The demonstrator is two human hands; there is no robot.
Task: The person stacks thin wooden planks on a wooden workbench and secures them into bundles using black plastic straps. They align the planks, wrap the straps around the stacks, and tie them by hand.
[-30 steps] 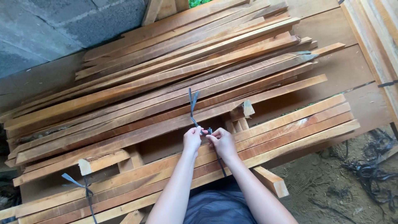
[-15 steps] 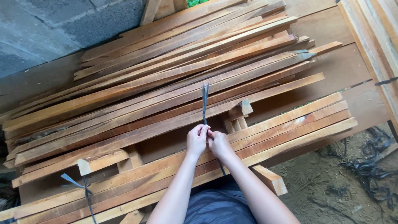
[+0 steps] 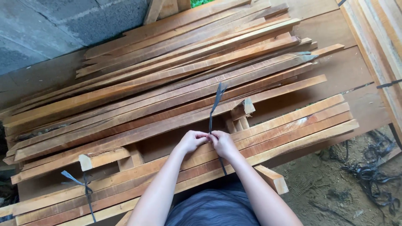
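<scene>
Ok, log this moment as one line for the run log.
left hand: pinching dark strap | right hand: pinching same strap | strap: around near bundle of wooden slats, loose end upward | second tied strap: bundle's left

Wooden slats (image 3: 176, 83): orange-brown to reddish, fine cross-grain striping, paler cut ends. Strap (image 3: 214, 106) pinched by both hands: dark blue-grey. Second strap (image 3: 83, 188), lower left: same dark blue-grey. Block wall (image 3: 63, 25): mottled grey. Ground (image 3: 335, 192): dull brown, black strap scraps (image 3: 372, 175).

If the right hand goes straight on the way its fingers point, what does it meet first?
Probably the left hand: the right hand points left along the strap, and their fingertips look already touching.
</scene>
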